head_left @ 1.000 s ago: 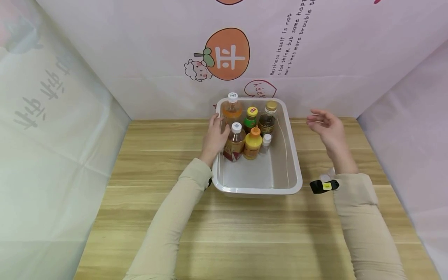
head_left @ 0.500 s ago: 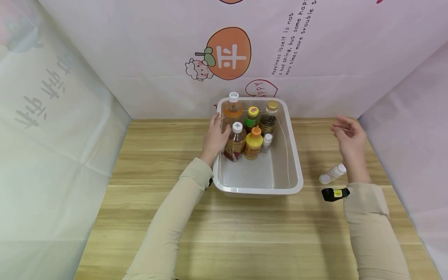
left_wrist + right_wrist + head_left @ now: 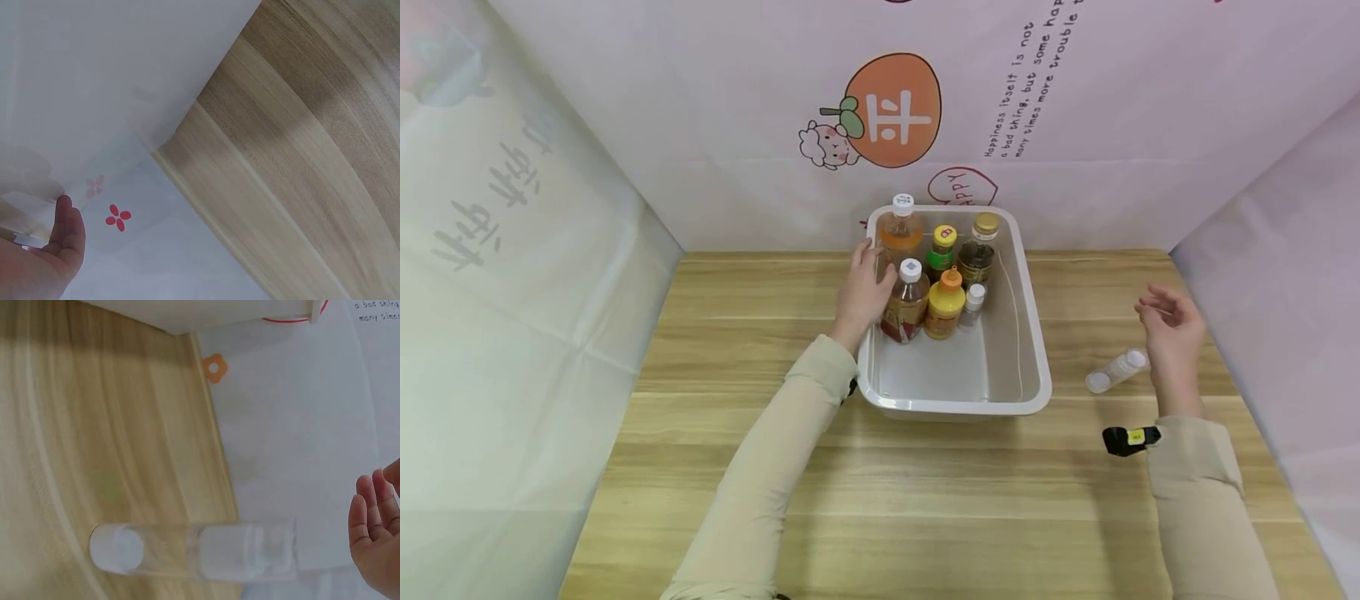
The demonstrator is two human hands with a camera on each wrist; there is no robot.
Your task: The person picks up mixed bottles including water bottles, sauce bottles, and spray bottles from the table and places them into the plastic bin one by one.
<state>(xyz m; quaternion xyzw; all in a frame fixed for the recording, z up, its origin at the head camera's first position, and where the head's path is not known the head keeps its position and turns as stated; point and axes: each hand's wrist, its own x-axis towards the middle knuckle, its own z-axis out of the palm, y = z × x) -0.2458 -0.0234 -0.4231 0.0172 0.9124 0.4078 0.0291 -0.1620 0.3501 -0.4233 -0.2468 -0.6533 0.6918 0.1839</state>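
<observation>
My left hand (image 3: 861, 293) holds the left rim of the white plastic basin (image 3: 955, 408), with its thumb over the inside near the bottles. In the left wrist view, fingers (image 3: 67, 234) lie against the basin's outer wall. The basin contains a bottle with a white cap and reddish label (image 3: 907, 308), a yellow squeeze bottle (image 3: 945, 308) and a small clear bottle (image 3: 972, 308). At the right, my right hand (image 3: 1174, 333) hovers with loosely bent fingers and nothing in them. Beside it a clear cylindrical bottle with a white cap (image 3: 1117, 370) stands upright on the table.
Further back in the basin stand a bottle of orange liquid (image 3: 901, 237), a green-labelled bottle with a yellow cap (image 3: 940, 257) and a dark bottle with a gold cap (image 3: 977, 254). Printed white cloth (image 3: 737, 125) encloses the wood-grain table (image 3: 970, 517) behind and at both sides.
My right hand has moved right and toward me, away from the basin. The clear bottle, mostly hidden by the wrist before, now shows. The left hand and basin have stayed put.
</observation>
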